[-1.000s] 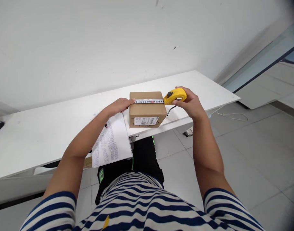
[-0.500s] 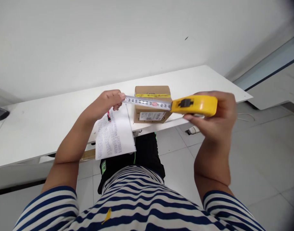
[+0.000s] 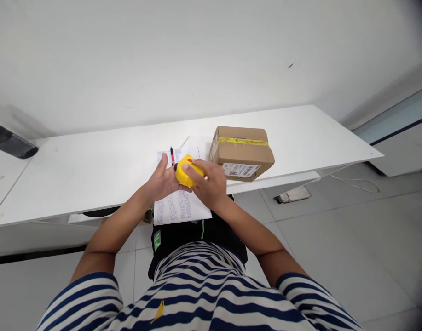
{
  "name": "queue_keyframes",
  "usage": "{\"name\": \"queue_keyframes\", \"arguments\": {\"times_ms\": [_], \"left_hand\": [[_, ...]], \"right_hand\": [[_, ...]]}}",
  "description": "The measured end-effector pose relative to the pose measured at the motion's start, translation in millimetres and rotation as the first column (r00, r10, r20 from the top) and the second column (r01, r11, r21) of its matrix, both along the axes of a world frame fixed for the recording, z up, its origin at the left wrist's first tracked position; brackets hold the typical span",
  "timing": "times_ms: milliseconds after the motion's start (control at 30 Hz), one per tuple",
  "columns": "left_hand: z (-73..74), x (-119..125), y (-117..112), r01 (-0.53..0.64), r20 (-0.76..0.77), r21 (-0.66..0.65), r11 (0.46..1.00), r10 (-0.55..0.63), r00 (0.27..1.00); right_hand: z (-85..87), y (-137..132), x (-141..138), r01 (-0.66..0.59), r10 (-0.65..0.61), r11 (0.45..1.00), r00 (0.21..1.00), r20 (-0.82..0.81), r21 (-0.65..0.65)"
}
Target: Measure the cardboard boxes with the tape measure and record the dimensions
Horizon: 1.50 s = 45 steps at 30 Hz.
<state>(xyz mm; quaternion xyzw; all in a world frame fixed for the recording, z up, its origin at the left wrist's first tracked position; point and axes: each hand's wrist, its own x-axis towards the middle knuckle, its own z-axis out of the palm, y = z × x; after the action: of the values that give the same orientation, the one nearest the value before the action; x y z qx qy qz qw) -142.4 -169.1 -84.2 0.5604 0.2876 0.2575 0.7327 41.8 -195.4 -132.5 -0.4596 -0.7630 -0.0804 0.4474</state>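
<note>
A yellow tape measure [image 3: 189, 170] is held between both hands above a printed paper sheet [image 3: 178, 204], its tape drawn back in. My right hand [image 3: 211, 184] wraps round its right side. My left hand [image 3: 162, 181] cups its left side with the fingers raised. A brown cardboard box [image 3: 241, 151] with a yellow tape strip and a white label sits on the white table [image 3: 93, 165], just right of my hands. A red and black pen [image 3: 172, 156] lies on the sheet's far edge.
A dark object [image 3: 10, 142] rests at the table's far left. A white wall runs behind the table. On the tiled floor to the right lie a power strip [image 3: 293, 195] and a cable [image 3: 355, 184].
The tape has run back into the case. My hands have come together over the paper sheet, away from the box. The view has shifted to the left.
</note>
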Motion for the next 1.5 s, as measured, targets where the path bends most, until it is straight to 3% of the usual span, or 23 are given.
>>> {"name": "queue_keyframes", "arguments": {"times_ms": [67, 133, 200, 300, 367, 433, 500, 567, 633, 767, 833, 900, 933, 1000, 1067, 1133, 1200, 1267, 1333, 1500], "left_hand": [[-6.0, -9, 5, -0.118, 0.055, -0.027, 0.993, 0.119, 0.991], [-11.6, -14, 17, -0.322, 0.099, -0.036, 0.946, 0.324, 0.941], [-17.0, -20, 41, -0.545, 0.156, -0.061, 0.836, 0.548, 0.822], [-26.7, -29, 93, -0.806, 0.241, -0.102, 0.583, 0.801, 0.548], [-36.0, -32, 129, -0.893, 0.288, -0.145, 0.426, 0.882, 0.374], [-48.1, -29, 155, -0.916, 0.281, -0.177, 0.361, 0.910, 0.305], [-62.5, -22, 169, -0.918, 0.235, -0.184, 0.350, 0.923, 0.305], [-78.0, -14, 174, -0.925, 0.189, -0.127, 0.357, 0.924, 0.331], [-92.3, -8, 173, -0.926, 0.156, 0.024, 0.378, 0.913, 0.377], [-110.5, -6, 172, -0.867, 0.079, 0.289, 0.405, 0.893, 0.443], [-113.2, -6, 173, -0.853, 0.049, 0.326, 0.408, 0.893, 0.447], [-112.5, -6, 172, -0.844, 0.026, 0.335, 0.418, 0.892, 0.452], [-111.2, -6, 171, -0.843, 0.014, 0.331, 0.425, 0.891, 0.455], [-107.4, -5, 169, -0.841, -0.014, 0.324, 0.434, 0.891, 0.454], [-103.7, -4, 166, -0.832, -0.042, 0.342, 0.437, 0.892, 0.451], [-101.8, -4, 165, -0.819, -0.068, 0.367, 0.440, 0.891, 0.448], [-102.7, -4, 166, -0.809, -0.081, 0.385, 0.445, 0.889, 0.450], [-106.1, -5, 169, -0.805, -0.074, 0.397, 0.441, 0.890, 0.451], [-110.7, -6, 172, -0.805, -0.048, 0.408, 0.432, 0.890, 0.453], [-123.3, -8, 178, -0.796, 0.006, 0.418, 0.437, 0.875, 0.484]], "right_hand": [[-2.3, 13, -21, -0.013, 0.018, 0.997, 0.998, 0.064, -0.070], [-1.1, 27, -37, -0.088, 0.097, 0.992, 0.990, 0.098, -0.092], [0.9, 42, -44, -0.169, 0.181, 0.979, 0.978, 0.106, -0.114], [1.4, 67, -44, -0.117, 0.144, 0.952, 0.986, 0.079, -0.282], [0.6, 85, -44, -0.010, 0.056, 0.863, 0.995, 0.076, -0.506], [-0.4, 103, -49, 0.077, 0.007, 0.716, 0.993, 0.117, -0.694], [-1.6, 120, -57, 0.136, 0.029, 0.624, 0.980, 0.197, -0.770], [-4.3, 134, -64, 0.178, 0.072, 0.615, 0.957, 0.280, -0.768], [-9.4, 143, -65, 0.175, 0.105, 0.628, 0.946, 0.305, -0.758], [-23.8, 159, -39, -0.079, 0.140, 0.610, 0.990, 0.009, -0.788], [-28.9, 169, -18, -0.258, 0.150, 0.534, 0.966, -0.209, -0.805], [-30.5, 178, 3, -0.454, 0.178, 0.477, 0.888, -0.424, -0.752], [-30.0, 182, 11, -0.543, 0.198, 0.484, 0.832, -0.518, -0.687], [-27.8, 184, 22, -0.591, 0.224, 0.588, 0.775, -0.590, -0.552], [-26.4, 182, 23, -0.506, 0.180, 0.719, 0.798, -0.575, -0.476], [-27.8, 177, 18, -0.435, 0.112, 0.772, 0.811, -0.574, -0.464], [-32.0, 173, 10, -0.482, 0.106, 0.727, 0.782, -0.614, -0.489], [-37.3, 173, 4, -0.567, 0.124, 0.630, 0.748, -0.651, -0.531], [-41.2, 174, 1, -0.581, 0.114, 0.574, 0.755, -0.646, -0.578], [-41.3, 173, 0, -0.433, 0.024, 0.629, 0.841, -0.541, -0.646]]}}
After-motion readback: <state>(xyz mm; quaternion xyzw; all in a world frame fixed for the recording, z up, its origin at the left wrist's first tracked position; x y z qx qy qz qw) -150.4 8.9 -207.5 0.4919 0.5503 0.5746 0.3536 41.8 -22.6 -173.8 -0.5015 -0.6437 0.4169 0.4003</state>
